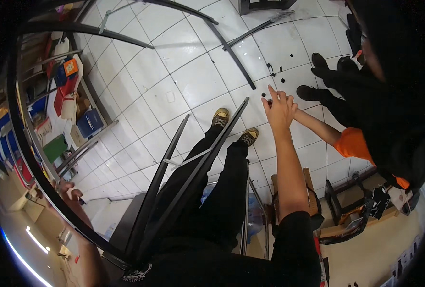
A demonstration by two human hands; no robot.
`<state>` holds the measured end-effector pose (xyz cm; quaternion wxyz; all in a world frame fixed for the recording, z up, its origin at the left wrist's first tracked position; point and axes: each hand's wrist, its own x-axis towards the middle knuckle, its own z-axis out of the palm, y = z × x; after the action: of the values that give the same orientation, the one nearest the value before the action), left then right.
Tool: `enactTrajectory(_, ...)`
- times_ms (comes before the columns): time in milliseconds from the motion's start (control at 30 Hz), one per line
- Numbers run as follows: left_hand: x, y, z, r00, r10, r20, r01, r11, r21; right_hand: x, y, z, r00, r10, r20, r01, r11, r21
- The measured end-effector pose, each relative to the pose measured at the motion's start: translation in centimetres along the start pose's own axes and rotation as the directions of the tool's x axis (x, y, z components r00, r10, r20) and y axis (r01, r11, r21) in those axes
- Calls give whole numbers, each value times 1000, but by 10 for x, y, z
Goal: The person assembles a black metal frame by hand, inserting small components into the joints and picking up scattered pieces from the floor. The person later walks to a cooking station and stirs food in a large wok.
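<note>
Steadying the long black metal frame (89,233), apparently against tipping, the left hand (70,193) curled loosely, while the half-open right hand (281,115) lay beside a co-worker's bare forearm (318,127), both grips indeterminable.

Bare L hand (69,192) part hid behind long blk metal bar (85,228); R hand (280,112) hold unclear; blk blocky bits (282,80) too tiny to ID.

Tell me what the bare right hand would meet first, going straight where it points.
The right hand would probably meet small black blocky pieces on the white tiled floor, though depth is unclear.
</note>
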<state>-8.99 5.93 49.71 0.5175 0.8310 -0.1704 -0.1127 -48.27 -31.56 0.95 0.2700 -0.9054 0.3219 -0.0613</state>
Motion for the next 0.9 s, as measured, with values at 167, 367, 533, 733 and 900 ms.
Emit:
enactTrajectory(167, -61, -67, -20, 966, -243, 91, 190, 901, 390, -23, -70, -72, 989, 126, -72, -144, 902, -407)
enactTrajectory(367, -143, -145, -65, 756, -610, 238, 386, 708, 591, -72, -88, -178, 999, -43, 30, 51, 932, -358)
enactTrajectory(533, -160, -194, -91, 757, -454, 470, 67, 770, 635, -93, -108, -229, 993, -117, 6, 111, 926, -360)
enactTrajectory(733, -132, -140, -53, 822, -396, 409, 204, 876, 438, -94, -185, -300, 965, -119, -234, 10, 908, -418)
enactTrajectory(900, -142, -57, -41, 900, -353, 255, 325, 934, 146, -104, -288, -341, 923, 32, -383, -52, 998, -42)
